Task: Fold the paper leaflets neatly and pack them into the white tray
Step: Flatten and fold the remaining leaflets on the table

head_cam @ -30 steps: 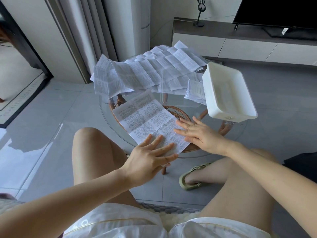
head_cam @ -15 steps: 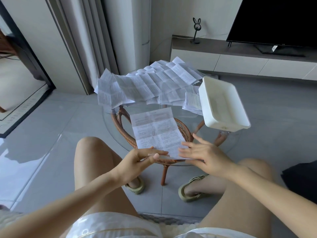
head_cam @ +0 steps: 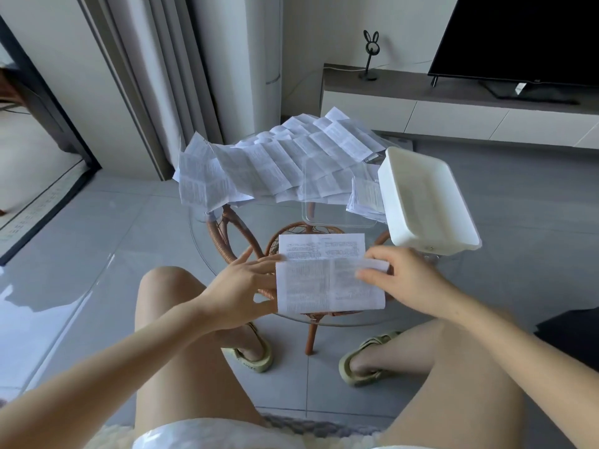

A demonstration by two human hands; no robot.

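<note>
Paper fills most of the small round glass table (head_cam: pixel 265 218) in front of the seated person. One leaflet (head_cam: pixel 324 286) lies at the near edge of the glass, directly between the two hands, with its near half doubled up over the far half so that a strip of the lower layer shows beyond the fold.

The left hand (head_cam: pixel 246 286) is at the leaflet's left edge. Its fingers are stretched out fairly straight against the paper, the thumb lifted clear above them. Whether any finger goes under the sheet cannot be told.

The right hand (head_cam: pixel 405 277) is at the upper right corner of the folded-over flap. Its fingers are curled and pinch that corner, which pokes out past the fingertips. This part of the view is blurred.

The white tray (head_cam: pixel 424 202) stands on the right side of the table, just beyond the right hand and apart from it, with nothing visible inside. A small stack of leaflets (head_cam: pixel 366 196) lies against its left wall. A clear tray (head_cam: pixel 337 218) sits beside that, and a heap of unfolded leaflets (head_cam: pixel 285 160) covers the far side of the table, some sheets hanging over the left rim.
</note>
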